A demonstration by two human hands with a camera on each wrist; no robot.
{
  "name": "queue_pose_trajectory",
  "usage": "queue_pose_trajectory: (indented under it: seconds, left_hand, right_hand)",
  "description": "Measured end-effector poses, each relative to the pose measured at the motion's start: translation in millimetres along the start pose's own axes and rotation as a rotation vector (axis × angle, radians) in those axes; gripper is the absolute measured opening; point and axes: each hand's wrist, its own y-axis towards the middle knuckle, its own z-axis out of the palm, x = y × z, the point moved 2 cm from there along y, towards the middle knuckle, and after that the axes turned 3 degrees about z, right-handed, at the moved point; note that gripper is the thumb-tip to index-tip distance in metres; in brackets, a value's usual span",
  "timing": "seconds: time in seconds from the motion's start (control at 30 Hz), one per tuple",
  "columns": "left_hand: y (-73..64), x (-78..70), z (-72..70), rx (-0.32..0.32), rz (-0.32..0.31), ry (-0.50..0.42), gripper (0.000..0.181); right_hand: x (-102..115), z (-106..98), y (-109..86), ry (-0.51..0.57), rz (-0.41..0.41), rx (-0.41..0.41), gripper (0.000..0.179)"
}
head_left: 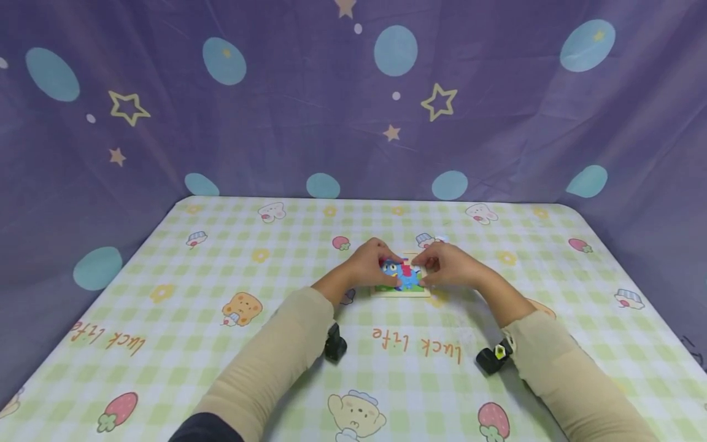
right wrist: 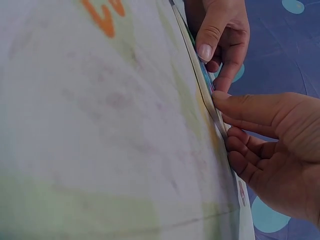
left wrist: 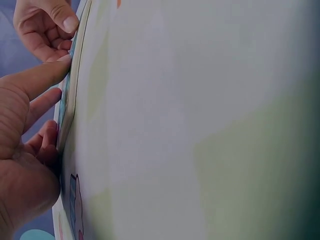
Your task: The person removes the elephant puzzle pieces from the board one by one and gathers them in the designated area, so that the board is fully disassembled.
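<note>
A small jigsaw puzzle [head_left: 409, 280] in a pale wooden frame lies on the table, showing a blue cartoon animal with a red patch on green ground. Pale wood shows bare along its upper right. My left hand [head_left: 369, 264] reaches over its left part, thumb and index fingertips touching the picture. From the other side, my right hand [head_left: 454, 265] has its thumb at the right edge and its index finger near the upper right corner. Seen edge-on in the left wrist view, the wooden frame [left wrist: 75, 80] lies flat beneath both thumbs. The hands cover both ends of the puzzle.
A checked green and white tablecloth [head_left: 265, 356] printed with cartoon figures covers the table. Behind it hangs a purple curtain [head_left: 309, 110] with stars and blue ovals. Black wrist cameras sit below the left sleeve [head_left: 293, 331] and the right sleeve [head_left: 569, 374].
</note>
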Motion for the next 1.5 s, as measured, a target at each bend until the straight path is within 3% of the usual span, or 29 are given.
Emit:
queue_pose_trajectory:
  seconds: [0.37,0.73,0.9,1.07,1.5]
  left_hand:
    - [-2.5,-2.4,-1.3,0.004,0.022,0.021,0.046]
    - [-3.3,-3.7,-1.6,-0.002,0.036,0.007,0.047]
    - [-3.1,-3.6,-2.0,0.000,0.039,0.005,0.046]
    - [-2.6,-3.4,-2.4,0.002,0.042,-0.001,0.046]
    - [-2.8,-3.7,-1.7,0.004,0.024,0.017,0.044]
  right_hand:
    - [0.9,1.6,2.3,-0.009,-0.009,0.014,0.035]
    - [2.3,3.2,3.0,0.079,-0.021,0.011,0.035]
    - [2.6,3.8,2.9,0.088,-0.041,0.015,0.025]
    - [2.2,4.0,2.3,0.107,-0.046,-0.007,0.015]
    - [-3.0,0.1,-1.0,0.222,0.000,-0.071,0.012]
